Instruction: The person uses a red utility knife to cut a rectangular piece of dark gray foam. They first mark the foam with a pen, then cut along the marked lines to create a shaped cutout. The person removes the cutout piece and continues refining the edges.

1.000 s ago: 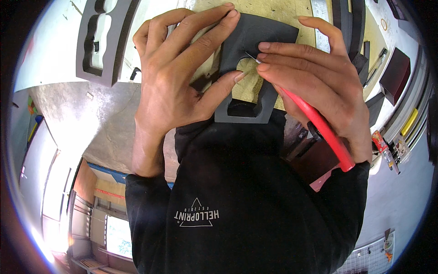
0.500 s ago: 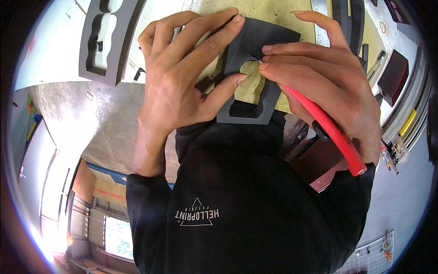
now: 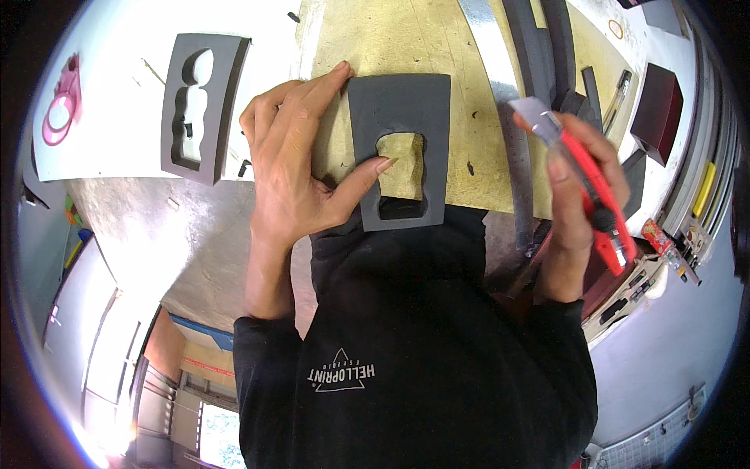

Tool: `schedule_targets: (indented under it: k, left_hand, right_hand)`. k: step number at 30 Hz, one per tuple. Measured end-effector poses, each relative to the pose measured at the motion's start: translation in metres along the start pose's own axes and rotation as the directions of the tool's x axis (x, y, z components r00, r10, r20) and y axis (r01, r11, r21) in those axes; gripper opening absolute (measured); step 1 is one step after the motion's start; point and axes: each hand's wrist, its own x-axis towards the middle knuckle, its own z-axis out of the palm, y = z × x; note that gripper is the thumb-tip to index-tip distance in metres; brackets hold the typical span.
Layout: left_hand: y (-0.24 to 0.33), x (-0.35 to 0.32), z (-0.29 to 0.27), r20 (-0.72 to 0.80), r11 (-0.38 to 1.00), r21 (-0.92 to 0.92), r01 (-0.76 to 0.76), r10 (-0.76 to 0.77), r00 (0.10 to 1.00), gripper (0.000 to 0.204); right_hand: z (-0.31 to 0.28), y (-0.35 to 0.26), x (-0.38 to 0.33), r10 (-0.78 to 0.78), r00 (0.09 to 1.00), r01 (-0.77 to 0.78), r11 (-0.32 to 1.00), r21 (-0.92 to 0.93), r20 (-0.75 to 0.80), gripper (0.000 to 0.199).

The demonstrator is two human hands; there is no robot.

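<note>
A dark grey foam block with a wavy-edged opening cut through it lies at the near edge of the table. My left hand rests spread along its left side, the thumb reaching over the rim of the opening. In my right hand is a red utility knife, its blade pointing up and to the left. The knife is lifted to the right of the block, apart from it. A second grey foam block, with a round and a wavy cutout, lies at the left.
A steel ruler lies right of the block on the yellowish cutting surface. Beyond it are dark foam strips, a pen-like tool and a dark red box. A pink tape dispenser stands far left.
The knife has come away from the foam block and moved right in my right hand. The block now lies straighter, and my left fingers have moved from its top to its left side.
</note>
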Motion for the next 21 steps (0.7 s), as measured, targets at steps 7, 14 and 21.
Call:
schedule_targets:
  k: [7,14,21]
  left_hand:
    - [0.001,0.000,0.003,-0.011,0.998,0.048,-0.034,0.035,0.999,0.087]
    - [0.000,0.000,0.006,-0.071,0.996,0.047,-0.073,0.076,0.995,0.073]
    - [0.004,0.000,0.004,-0.048,0.995,0.082,-0.059,0.063,0.997,0.067]
  right_hand:
    - [0.023,0.000,-0.028,0.000,0.999,0.000,1.000,0.019,0.038,0.034]
    - [0.035,-0.012,-0.032,0.029,0.995,-0.035,0.997,0.064,0.090,0.038]
    - [0.048,-0.012,-0.028,-0.097,0.992,0.093,0.994,0.059,0.078,0.037]
